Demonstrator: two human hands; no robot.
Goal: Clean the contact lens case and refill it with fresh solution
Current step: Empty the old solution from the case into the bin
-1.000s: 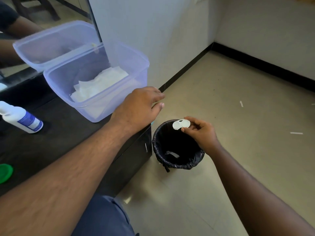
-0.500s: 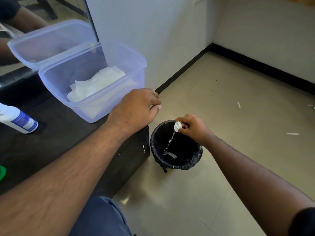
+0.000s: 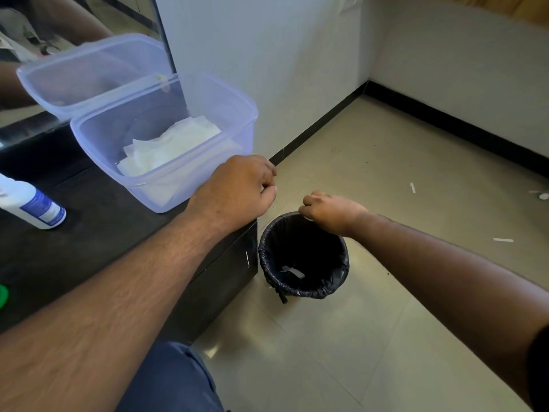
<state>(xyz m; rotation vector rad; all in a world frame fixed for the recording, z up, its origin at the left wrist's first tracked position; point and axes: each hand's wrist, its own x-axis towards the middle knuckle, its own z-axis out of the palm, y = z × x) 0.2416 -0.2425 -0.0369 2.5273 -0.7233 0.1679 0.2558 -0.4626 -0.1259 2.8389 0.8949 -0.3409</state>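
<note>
Nearest the camera, a blue trouser leg (image 3: 175, 379) shows at the bottom edge, with both forearms reaching forward over it. The left hand (image 3: 237, 191) rests knuckles up at the corner of the black tabletop (image 3: 89, 248), its fingers curled under and gripping nothing that can be seen. At the left edge of that tabletop lie a bit of a green round cap (image 3: 3, 295) and, farther back, a white solution bottle with a blue label (image 3: 32, 205) on its side. The right hand (image 3: 332, 214) hovers over the far rim of the small black bin lined with a dark bag (image 3: 303, 257) on the beige tiled floor (image 3: 386, 292), fingers curled downward; only a sliver of white shows beneath them, so the contact lens case cannot be made out clearly. White scraps (image 3: 292, 272) lie at the bin's bottom. Beyond the left hand stands a translucent bluish plastic tub (image 3: 178, 173) holding white folded tissues (image 3: 172, 147), backed against a mirror (image 3: 74, 55).
</note>
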